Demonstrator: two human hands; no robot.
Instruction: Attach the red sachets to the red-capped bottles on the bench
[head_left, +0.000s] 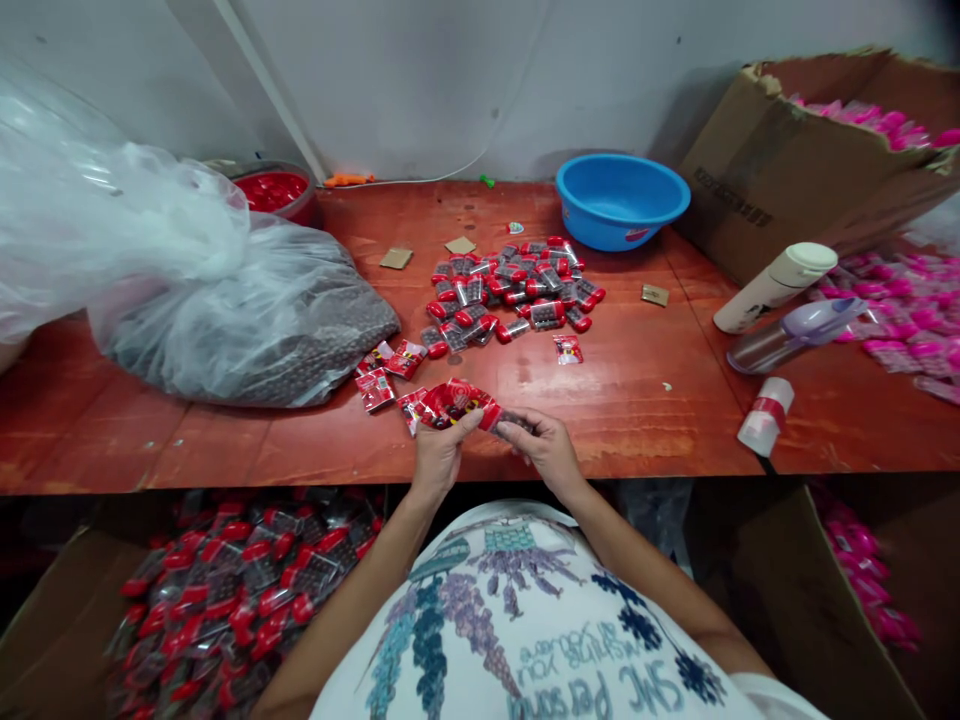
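Observation:
Near the table's front edge my left hand (pixel 442 447) is closed on red printed wrappers (pixel 459 402), which fan out above its fingers. Just to the right, my right hand (pixel 541 450) pinches a small clear container with dark contents (pixel 516 424), its end against the wrappers. More red packets (pixel 375 390) lie left of my hands, beside a large clear bag of dark beads (pixel 300 330). A pile of small red-capped containers (pixel 510 290) spreads over the table beyond my hands. A single red packet (pixel 568 349) lies in front of the pile.
A blue basin (pixel 622 200) stands at the back, near a cardboard box (pixel 795 170) of pink items. Two bottles (pixel 776 287) and a clear roll (pixel 766 416) are at the right. A red bowl (pixel 304 205) sits back left. Below is a heap of red-capped containers (pixel 247 590).

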